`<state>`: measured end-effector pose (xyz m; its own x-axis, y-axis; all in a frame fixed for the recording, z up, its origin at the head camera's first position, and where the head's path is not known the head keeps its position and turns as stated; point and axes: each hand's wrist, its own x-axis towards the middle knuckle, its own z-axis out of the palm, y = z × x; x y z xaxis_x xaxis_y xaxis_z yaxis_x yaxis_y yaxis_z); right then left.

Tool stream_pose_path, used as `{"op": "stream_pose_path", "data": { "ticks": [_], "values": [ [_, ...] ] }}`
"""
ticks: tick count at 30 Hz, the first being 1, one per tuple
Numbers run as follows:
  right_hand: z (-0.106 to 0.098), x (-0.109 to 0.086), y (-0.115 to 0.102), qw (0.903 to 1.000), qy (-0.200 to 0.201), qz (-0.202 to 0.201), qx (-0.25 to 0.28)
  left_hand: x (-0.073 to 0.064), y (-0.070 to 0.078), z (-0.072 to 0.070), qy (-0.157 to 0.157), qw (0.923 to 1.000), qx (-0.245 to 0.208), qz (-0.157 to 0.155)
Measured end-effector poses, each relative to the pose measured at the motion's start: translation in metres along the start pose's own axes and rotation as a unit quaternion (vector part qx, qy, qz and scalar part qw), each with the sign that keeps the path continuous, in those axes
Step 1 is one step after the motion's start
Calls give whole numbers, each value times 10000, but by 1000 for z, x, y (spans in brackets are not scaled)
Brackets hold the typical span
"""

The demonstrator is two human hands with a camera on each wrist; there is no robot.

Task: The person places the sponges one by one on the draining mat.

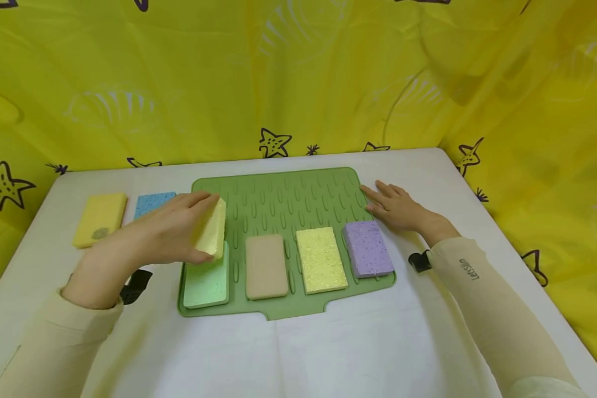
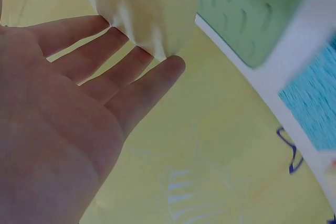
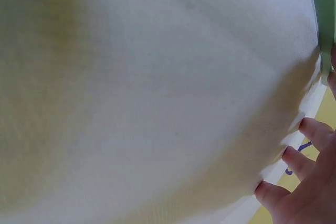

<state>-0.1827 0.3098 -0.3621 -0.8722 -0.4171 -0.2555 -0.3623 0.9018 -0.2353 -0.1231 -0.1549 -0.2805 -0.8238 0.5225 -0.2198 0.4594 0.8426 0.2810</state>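
Over the left side of the green mat [image 1: 288, 190], the left hand [image 1: 171, 229] pinches a tilted yellow sponge [image 1: 214, 229], long axis near-to-far, above the mint sponge [image 1: 206, 288], the right hand [image 1: 400, 210] resting unclenched at the right edge.

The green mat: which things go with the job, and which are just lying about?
Probably the job:
green mat
pale yellow sponge in the left hand
mint sponge
beige block
speckled yellow sponge
purple sponge

Lying aside, perhaps waiting:
blue sponge
smooth yellow sponge
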Motion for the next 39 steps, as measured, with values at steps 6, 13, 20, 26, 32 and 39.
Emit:
{"op": "stream_pose_path", "data": {
  "ticks": [6,13,20,26,32,39],
  "values": [
    [2,3,2,9999,-97,59,-30,21,12,3,-191,9997,-163,43],
    [3,4,2,9999,-103,28,-93,45,18,4,13,9988,-136,470],
    [3,2,0,10000,-78,36,-39,68,30,0,-168,9988,-127,444],
    [1,0,0,9999,-73,46,-67,88,46,-2,-247,9981,-7,570],
    [1,-2,0,9999,-67,90,17,108,62,0,-202,9972,102,718],
    [2,0,2,9999,-39,133,-31,131,78,4,-204,9969,15,762]
  ]
}}
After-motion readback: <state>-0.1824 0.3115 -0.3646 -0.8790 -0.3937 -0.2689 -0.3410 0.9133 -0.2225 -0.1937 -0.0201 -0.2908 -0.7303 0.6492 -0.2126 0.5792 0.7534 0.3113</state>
